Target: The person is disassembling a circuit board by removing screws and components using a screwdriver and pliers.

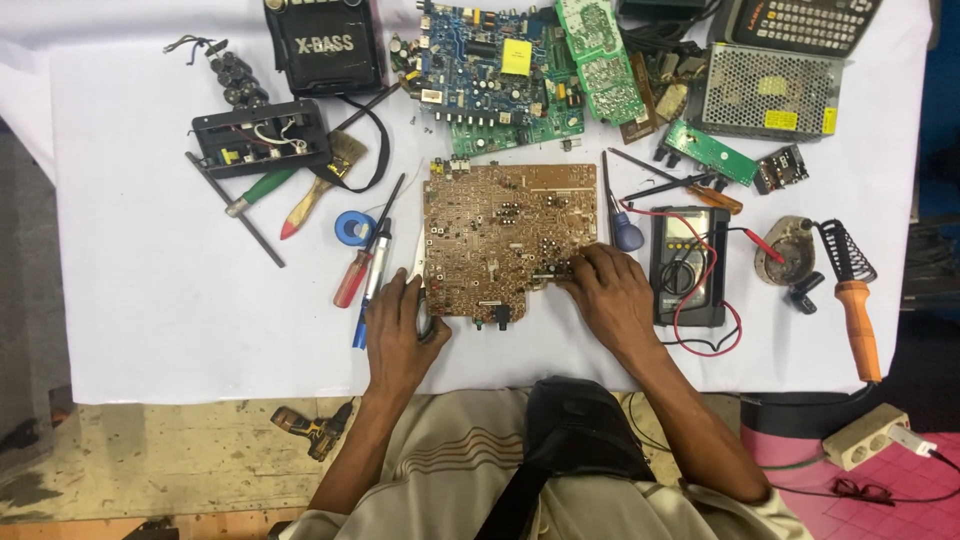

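White covering is spreading over the table (150, 300), and electronics parts and tools are lying scattered across it. At the middle a large brown circuit board (505, 240) is lying flat, solder side up. The left hand (400, 325) is resting at the board's lower left corner, its fingers closing around a slim metal tool (420, 290) whose tip is pointing up along the board's left edge. The right hand (605, 285) is lying on the board's lower right edge, fingers curled together and pressing on the components there; whether it is pinching anything I cannot tell.

Just left of the board a red-handled screwdriver (360, 265) and a roll of blue tape (353, 228) are lying. Just right of the right hand a black multimeter (690, 265) is sitting with its red lead looping around it. Farther right an orange-handled soldering iron (860, 320) is resting near its stand. Above the brown board a blue circuit board (490, 80) and a green circuit board (598, 60) are lying, touching each other.
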